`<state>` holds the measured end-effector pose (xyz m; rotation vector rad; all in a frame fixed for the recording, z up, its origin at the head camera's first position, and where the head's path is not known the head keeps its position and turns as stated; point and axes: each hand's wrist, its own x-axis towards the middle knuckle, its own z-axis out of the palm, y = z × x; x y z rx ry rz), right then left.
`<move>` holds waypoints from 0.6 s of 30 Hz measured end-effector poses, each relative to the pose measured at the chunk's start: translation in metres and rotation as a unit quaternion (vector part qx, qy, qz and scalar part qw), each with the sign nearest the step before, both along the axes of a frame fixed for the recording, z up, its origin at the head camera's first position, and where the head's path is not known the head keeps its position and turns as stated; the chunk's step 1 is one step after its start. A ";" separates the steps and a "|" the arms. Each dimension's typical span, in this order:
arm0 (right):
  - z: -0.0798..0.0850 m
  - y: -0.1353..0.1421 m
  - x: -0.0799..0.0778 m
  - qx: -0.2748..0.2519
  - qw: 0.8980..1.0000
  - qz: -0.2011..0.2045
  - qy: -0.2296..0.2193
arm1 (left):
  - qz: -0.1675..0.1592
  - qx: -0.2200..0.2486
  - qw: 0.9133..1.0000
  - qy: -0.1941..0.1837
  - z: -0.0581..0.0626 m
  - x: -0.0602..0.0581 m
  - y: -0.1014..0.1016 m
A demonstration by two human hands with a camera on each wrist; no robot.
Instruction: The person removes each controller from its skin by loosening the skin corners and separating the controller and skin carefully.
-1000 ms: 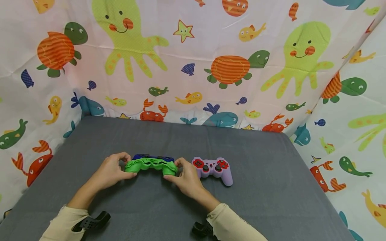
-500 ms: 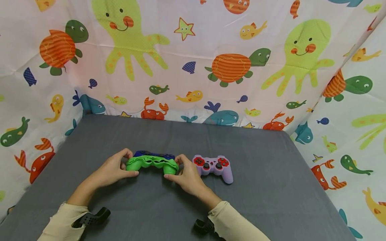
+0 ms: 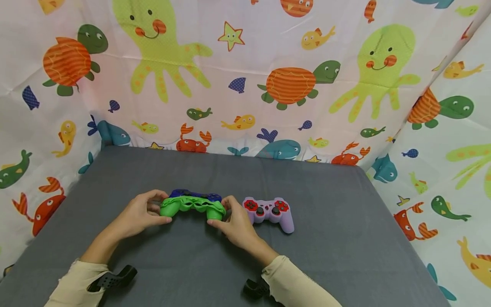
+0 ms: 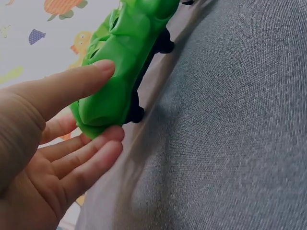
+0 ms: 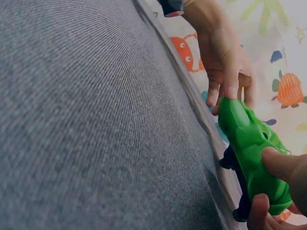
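A blue game controller [image 3: 195, 195] has a wrinkled, bright green rubbery cover [image 3: 192, 204] along its near side, with openings in it. My left hand [image 3: 140, 214] pinches the left grip end, thumb on the near side. On the right grip end, my right hand [image 3: 239, 225] pinches the same way. In the left wrist view, dark knobs [image 4: 165, 45] jut from the side of the green cover [image 4: 110, 96] facing the cloth. How far the cover wraps the controller is hidden. A lilac controller [image 3: 267, 211] with red button areas lies just right of my right hand.
Grey cloth [image 3: 337, 238] covers the table. A white curtain [image 3: 215, 64] printed with sea animals hangs behind and at both sides. Black straps, one of them the left strap [image 3: 116, 278], sit at my sleeves.
Both hands keep their hold on the green-covered controller. It has tilted slightly, and more of its blue part shows above the green. The lilac controller stays put.
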<state>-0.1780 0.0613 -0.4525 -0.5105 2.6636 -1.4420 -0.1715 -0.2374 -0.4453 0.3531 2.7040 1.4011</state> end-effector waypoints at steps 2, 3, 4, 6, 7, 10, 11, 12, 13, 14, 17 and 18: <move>0.001 -0.001 -0.001 -0.009 1.000 -0.008 -0.007 | 0.006 0.003 1.000 0.012 0.000 0.000 0.000; 0.001 -0.001 -0.001 -0.016 1.000 -0.012 -0.014 | 0.012 0.001 1.000 0.016 0.000 -0.001 0.000; 0.002 -0.002 -0.001 -0.024 0.999 -0.015 -0.021 | 0.020 -0.004 1.000 0.022 0.000 -0.001 0.000; 0.003 -0.001 -0.002 -0.038 0.998 -0.019 -0.038 | 0.036 -0.011 0.999 0.030 -0.001 -0.001 0.001; 0.003 -0.001 -0.002 -0.044 0.998 -0.021 -0.046 | 0.043 -0.014 0.998 0.035 -0.001 -0.001 0.001; 0.003 -0.001 -0.002 -0.054 0.997 -0.011 -0.063 | 0.057 -0.021 0.997 0.042 -0.004 -0.001 0.000; 0.003 0.000 -0.002 -0.055 0.996 -0.005 -0.066 | 0.058 -0.021 0.997 0.041 -0.005 0.000 0.000; 0.003 0.000 -0.002 -0.055 0.996 0.000 -0.068 | 0.056 -0.019 0.997 0.040 -0.006 0.000 0.000; 0.003 0.000 -0.002 -0.055 0.996 0.004 -0.069 | 0.053 -0.017 0.998 0.038 -0.006 0.000 0.000; 0.003 0.001 -0.001 -0.055 0.996 0.010 -0.069 | 0.051 -0.014 0.998 0.034 -0.007 0.000 0.000; 0.004 0.002 -0.002 -0.057 0.996 0.012 -0.061 | 0.046 -0.003 0.999 0.023 -0.007 -0.002 0.000; 0.004 0.002 -0.002 -0.058 0.996 0.010 -0.059 | 0.045 0.001 0.999 0.019 -0.006 -0.002 0.001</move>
